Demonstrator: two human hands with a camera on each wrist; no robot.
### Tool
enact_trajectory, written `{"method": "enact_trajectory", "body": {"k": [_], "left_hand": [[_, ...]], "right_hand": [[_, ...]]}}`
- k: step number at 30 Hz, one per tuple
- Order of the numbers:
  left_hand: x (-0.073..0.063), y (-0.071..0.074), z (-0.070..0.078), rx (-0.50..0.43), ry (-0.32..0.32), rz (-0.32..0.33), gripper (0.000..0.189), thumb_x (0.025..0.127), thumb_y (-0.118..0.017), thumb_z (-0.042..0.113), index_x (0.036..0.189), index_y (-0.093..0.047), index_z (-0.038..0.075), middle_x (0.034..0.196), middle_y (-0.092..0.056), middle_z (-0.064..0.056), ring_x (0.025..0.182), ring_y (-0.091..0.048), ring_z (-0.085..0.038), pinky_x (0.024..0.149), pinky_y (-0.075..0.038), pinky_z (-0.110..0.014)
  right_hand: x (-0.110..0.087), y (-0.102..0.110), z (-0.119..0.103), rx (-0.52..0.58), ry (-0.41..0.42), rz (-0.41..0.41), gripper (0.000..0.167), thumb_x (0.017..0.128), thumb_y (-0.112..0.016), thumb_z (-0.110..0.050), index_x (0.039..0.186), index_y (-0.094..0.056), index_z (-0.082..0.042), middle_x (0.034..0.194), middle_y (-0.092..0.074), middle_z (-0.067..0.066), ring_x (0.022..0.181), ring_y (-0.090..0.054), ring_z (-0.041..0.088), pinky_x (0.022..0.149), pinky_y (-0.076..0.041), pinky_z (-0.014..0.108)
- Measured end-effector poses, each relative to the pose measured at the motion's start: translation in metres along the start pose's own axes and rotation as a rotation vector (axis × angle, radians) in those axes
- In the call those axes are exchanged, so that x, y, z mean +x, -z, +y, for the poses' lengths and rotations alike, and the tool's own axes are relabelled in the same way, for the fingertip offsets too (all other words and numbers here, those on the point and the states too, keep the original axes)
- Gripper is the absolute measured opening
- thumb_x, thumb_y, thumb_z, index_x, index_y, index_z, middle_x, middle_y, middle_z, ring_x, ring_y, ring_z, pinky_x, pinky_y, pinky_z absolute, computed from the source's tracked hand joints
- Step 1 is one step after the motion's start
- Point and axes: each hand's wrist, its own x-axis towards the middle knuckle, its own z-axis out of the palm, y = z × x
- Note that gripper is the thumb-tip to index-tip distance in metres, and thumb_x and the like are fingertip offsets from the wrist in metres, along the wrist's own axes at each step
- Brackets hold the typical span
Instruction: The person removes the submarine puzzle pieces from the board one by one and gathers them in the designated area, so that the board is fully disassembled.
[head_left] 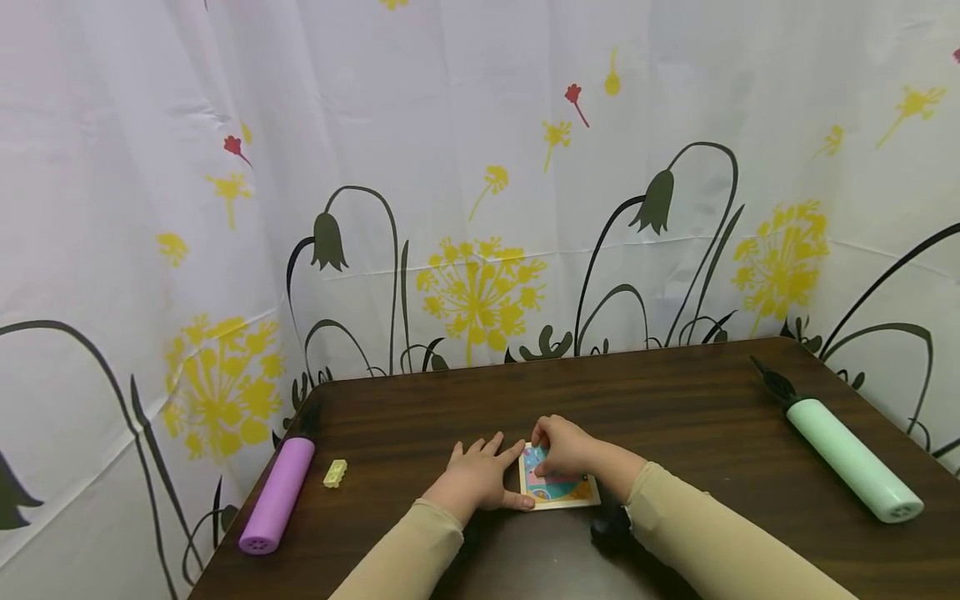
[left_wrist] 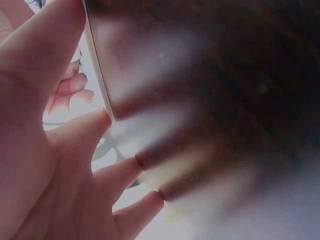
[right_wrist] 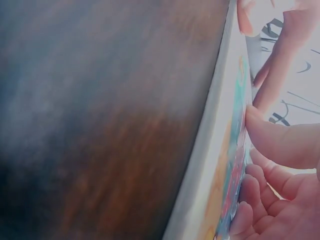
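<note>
A small pale-framed picture board [head_left: 562, 503] with a bright pink, blue and orange design lies flat on the brown table. My left hand [head_left: 477, 479] rests at its left side, fingers straight and spread, with the thumb at the near left corner and the index finger by the far left edge. Over the upper part of the picture is my right hand [head_left: 567, 448], its fingers bent. In the right wrist view, its thumb [right_wrist: 280, 142] and curled fingertips touch the picture face. I cannot tell whether a piece is pinched there.
A purple hand pump [head_left: 279, 496] with a black nozzle lies along the table's left edge, a small yellow toy brick [head_left: 335, 473] beside it. To the right lies a pale green hand pump [head_left: 855, 460]. A white flowered curtain [head_left: 480, 167] hangs behind the table.
</note>
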Motion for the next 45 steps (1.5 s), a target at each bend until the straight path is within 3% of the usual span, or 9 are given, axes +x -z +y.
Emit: {"method": "enact_trajectory", "body": {"k": [4,11,20,27,31,36,41,45], "left_hand": [[0.002,-0.001,0.000,-0.014,0.004,0.003,0.097,0.074,-0.063,0.075,0.155,-0.035,0.031,0.159,-0.030,-0.010,0.141,-0.031,-0.038,0.111,-0.018,-0.063],[0.001,-0.002,-0.001,-0.025,0.004,-0.007,0.098,0.074,-0.062,0.076,0.156,-0.033,0.031,0.159,-0.029,-0.010,0.142,-0.030,-0.039,0.111,-0.017,-0.064],[0.000,-0.002,0.001,-0.039,0.006,-0.011,0.097,0.074,-0.063,0.075,0.156,-0.034,0.031,0.160,-0.028,-0.010,0.142,-0.030,-0.039,0.111,-0.016,-0.064],[0.000,-0.002,0.000,-0.032,0.011,-0.003,0.097,0.074,-0.063,0.075,0.155,-0.034,0.031,0.160,-0.028,-0.010,0.142,-0.030,-0.039,0.111,-0.016,-0.064],[0.000,-0.001,0.000,-0.035,0.013,-0.002,0.097,0.074,-0.064,0.074,0.156,-0.034,0.030,0.160,-0.028,-0.011,0.142,-0.030,-0.039,0.111,-0.016,-0.064],[0.000,-0.001,0.003,-0.048,0.012,-0.004,0.097,0.074,-0.066,0.073,0.155,-0.035,0.029,0.159,-0.030,-0.011,0.141,-0.031,-0.039,0.111,-0.017,-0.064],[0.001,-0.001,0.005,-0.043,0.021,-0.002,0.097,0.074,-0.067,0.072,0.156,-0.034,0.030,0.159,-0.030,-0.011,0.141,-0.032,-0.038,0.111,-0.017,-0.063],[0.001,0.000,0.005,-0.039,0.027,-0.001,0.097,0.075,-0.067,0.072,0.156,-0.033,0.031,0.159,-0.030,-0.009,0.141,-0.032,-0.037,0.112,-0.017,-0.062]], "right_hand": [[-0.001,-0.001,0.000,0.010,0.003,-0.002,0.034,0.072,-0.089,-0.006,0.090,-0.060,-0.007,0.090,-0.049,0.004,0.082,-0.048,0.018,0.076,-0.046,0.036],[-0.001,-0.004,0.002,0.020,0.044,0.009,0.042,0.071,-0.091,-0.014,0.099,-0.060,-0.007,0.092,-0.050,0.005,0.084,-0.047,0.017,0.077,-0.045,0.036],[0.000,-0.005,0.001,0.039,-0.001,0.017,0.043,0.069,-0.091,-0.009,0.094,-0.057,-0.008,0.091,-0.049,0.006,0.082,-0.047,0.019,0.075,-0.045,0.037],[0.002,-0.004,0.007,0.218,-0.025,0.075,0.016,0.086,-0.074,0.001,0.090,-0.060,-0.004,0.079,-0.052,0.004,0.071,-0.049,0.018,0.062,-0.042,0.031],[0.004,-0.002,0.011,0.311,-0.032,0.091,0.008,0.089,-0.069,0.002,0.085,-0.063,-0.002,0.076,-0.054,0.004,0.069,-0.050,0.016,0.060,-0.041,0.029],[0.003,0.019,0.026,0.373,-0.055,0.083,0.006,0.091,-0.068,-0.001,0.087,-0.065,-0.001,0.075,-0.057,0.004,0.066,-0.050,0.016,0.057,-0.043,0.028],[-0.003,0.055,0.052,0.297,-0.121,0.138,0.005,0.092,-0.067,-0.002,0.088,-0.067,0.001,0.077,-0.058,0.004,0.066,-0.051,0.017,0.058,-0.042,0.029],[-0.010,0.075,0.075,0.243,-0.174,0.120,0.007,0.091,-0.065,-0.001,0.084,-0.067,0.000,0.075,-0.057,0.004,0.067,-0.049,0.017,0.058,-0.041,0.028]]}}
